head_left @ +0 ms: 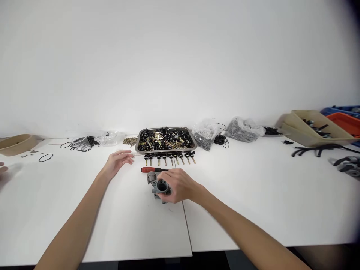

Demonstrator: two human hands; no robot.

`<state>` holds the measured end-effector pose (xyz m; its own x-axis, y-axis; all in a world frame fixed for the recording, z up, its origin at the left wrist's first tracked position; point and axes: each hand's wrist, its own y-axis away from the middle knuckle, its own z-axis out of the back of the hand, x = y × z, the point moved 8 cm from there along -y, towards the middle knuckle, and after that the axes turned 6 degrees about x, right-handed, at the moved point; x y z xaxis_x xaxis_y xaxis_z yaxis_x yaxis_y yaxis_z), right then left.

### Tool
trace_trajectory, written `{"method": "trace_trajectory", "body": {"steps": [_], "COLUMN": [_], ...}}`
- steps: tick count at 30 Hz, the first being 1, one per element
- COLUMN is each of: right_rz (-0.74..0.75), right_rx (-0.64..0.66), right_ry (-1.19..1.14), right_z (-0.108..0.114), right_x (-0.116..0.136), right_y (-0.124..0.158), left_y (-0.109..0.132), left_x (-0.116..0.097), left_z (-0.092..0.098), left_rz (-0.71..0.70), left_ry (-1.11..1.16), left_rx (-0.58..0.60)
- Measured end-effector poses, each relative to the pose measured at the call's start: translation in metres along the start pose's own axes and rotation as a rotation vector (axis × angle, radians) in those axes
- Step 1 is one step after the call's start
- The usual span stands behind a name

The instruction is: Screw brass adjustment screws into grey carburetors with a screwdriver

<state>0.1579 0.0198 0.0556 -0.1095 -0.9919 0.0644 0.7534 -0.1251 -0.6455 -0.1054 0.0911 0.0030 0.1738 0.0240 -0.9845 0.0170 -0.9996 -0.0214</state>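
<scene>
My right hand (178,185) is wrapped around a grey metal carburetor (152,177), with its round bore facing up towards me. Fingers hide the carburetor's right side. Just behind it lies a screwdriver (148,170) with a red handle, its shaft partly covered by my right hand. My left hand (119,161) rests near the tabletop with loosely stretched fingers and nothing visible in them. Close to its fingertips are a pile of small brass parts (130,141) and a row of black-topped screws (165,159) with brass-coloured stems.
A metal tray (137,148) full of black and brass parts stands against the wall. Clear bags (206,133) of small parts sit right of it. Beige bins (298,131) and black hoses (317,150) are far right. Another person's hand (3,168) shows at the left edge.
</scene>
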Motion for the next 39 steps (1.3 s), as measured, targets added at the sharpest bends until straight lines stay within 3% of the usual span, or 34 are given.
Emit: {"method": "trace_trajectory", "body": {"steps": [12, 27, 31, 39], "right_rz": [-0.04, -0.199, -0.21, -0.236], "right_rx": [0.086, 0.126, 0.135, 0.169], "right_ry": [0.069, -0.124, -0.151, -0.14], "right_z": [0.006, -0.001, -0.002, 0.0], "right_x": [-0.006, -0.025, -0.026, -0.025], "right_y": [-0.001, 0.005, 0.004, 0.003], "left_y": [-0.005, -0.004, -0.001, 0.004], "left_x": [0.007, 0.005, 0.0, 0.0], "left_z": [0.006, 0.003, -0.012, -0.055], "left_rz": [-0.005, -0.013, 0.001, -0.05], "left_ry": [-0.026, -0.167, -0.261, -0.778], "left_rx": [-0.018, -0.042, -0.028, 0.038]}}
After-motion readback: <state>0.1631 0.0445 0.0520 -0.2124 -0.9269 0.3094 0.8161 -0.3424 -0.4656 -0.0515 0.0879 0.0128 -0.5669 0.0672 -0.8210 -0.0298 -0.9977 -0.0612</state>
